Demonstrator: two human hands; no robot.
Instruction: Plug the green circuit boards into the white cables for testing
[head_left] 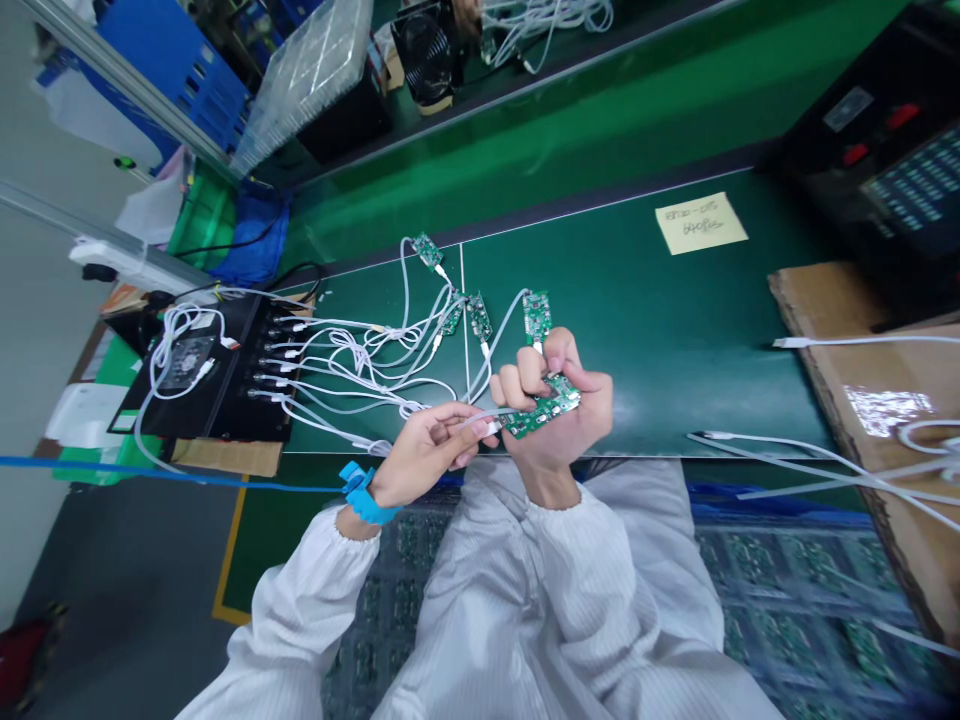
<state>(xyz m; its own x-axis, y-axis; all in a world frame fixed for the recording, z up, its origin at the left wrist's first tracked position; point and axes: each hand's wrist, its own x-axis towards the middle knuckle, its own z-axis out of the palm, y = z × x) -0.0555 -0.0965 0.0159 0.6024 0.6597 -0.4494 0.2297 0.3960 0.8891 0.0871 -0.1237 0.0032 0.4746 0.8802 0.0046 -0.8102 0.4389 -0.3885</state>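
A small green circuit board (543, 408) is clamped in the right hand (559, 400); a white cable plug (489, 428) is pinched by the left hand (427, 445) fingers, just beside the board's edge. If misaligned, the port could be bent. The tangled cables (352, 360) left of the fingers could be snagged.

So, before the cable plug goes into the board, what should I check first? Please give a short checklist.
1. Right hand holds the circuit board firmly: ok.
2. Left hand pinches the white cable plug: ok.
3. Plug tip lined up with the board's socket: cannot tell, fingers hide it.
4. Cable free of the tangle of white cables: cannot tell.
5. Blue wrist strap on the left wrist: ok.
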